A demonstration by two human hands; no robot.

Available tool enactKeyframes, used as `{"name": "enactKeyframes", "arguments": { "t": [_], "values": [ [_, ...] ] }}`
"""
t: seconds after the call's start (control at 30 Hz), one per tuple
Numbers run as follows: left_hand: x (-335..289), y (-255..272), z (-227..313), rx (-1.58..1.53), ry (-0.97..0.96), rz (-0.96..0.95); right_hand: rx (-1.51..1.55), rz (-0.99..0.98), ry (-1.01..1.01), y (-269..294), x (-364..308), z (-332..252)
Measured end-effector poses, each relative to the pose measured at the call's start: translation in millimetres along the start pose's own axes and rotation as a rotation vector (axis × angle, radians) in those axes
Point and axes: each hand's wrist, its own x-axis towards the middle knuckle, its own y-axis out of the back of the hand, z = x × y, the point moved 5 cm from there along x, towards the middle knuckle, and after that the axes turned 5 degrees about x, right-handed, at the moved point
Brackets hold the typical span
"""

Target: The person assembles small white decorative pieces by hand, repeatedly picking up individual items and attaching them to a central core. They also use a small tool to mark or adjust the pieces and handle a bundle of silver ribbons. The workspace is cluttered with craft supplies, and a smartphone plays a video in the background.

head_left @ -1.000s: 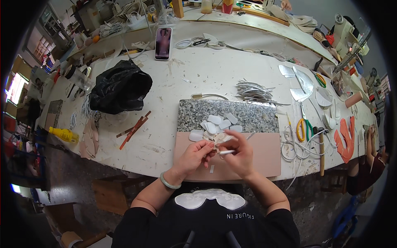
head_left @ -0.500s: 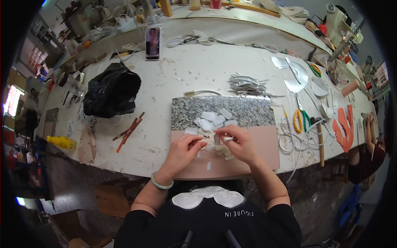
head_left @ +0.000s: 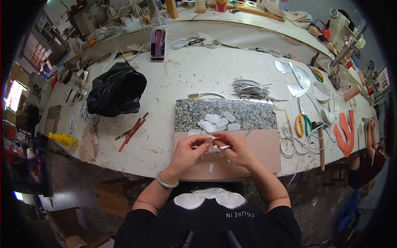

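My left hand point(head_left: 189, 152), with a pale green bangle on its wrist, has thumb and fingers pinched on a small whitish piece point(head_left: 211, 146). My right hand point(head_left: 236, 151) meets it from the other side, fingers closed, with a thin white stick-like thing point(head_left: 225, 147) poking out between them. Just beyond the fingertips, a pile of small white rounded pieces point(head_left: 213, 120) lies on a speckled granite slab point(head_left: 186, 111). Under both hands is a pinkish-beige sheet point(head_left: 264, 155), where a little white strip point(head_left: 211, 167) lies. Further pieces below the hands are partly hidden.
A black plastic bag point(head_left: 111, 91) gapes at the left, near crossed brown strips point(head_left: 133, 131) and a yellow bottle point(head_left: 63, 139). A phone point(head_left: 158, 44) stands at the back. Silvery strips point(head_left: 250, 88), scissors point(head_left: 304, 120), white cord and a hammer point(head_left: 321, 144) lie to the right.
My hands have come together, the right fingertips lowering toward the left ones over the whitish piece. The whole view has shifted slightly.
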Motion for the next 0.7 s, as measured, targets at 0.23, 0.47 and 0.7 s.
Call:
{"name": "enactKeyframes", "arguments": {
  "t": [0.23, 0.47, 0.7],
  "values": [
    [3, 1, 3, -0.138, 0.040, 0.048, -0.141, 0.009, 0.051, -6, -1, -5],
    [7, 16, -3, -0.294, 0.101, 0.205, -0.455, 0.037, 0.265, 14, 0, 1],
    [5, -1, -9, -0.390, 0.180, 0.029, -0.614, 0.162, 0.506, -6, -3, -38]
  ]
}}
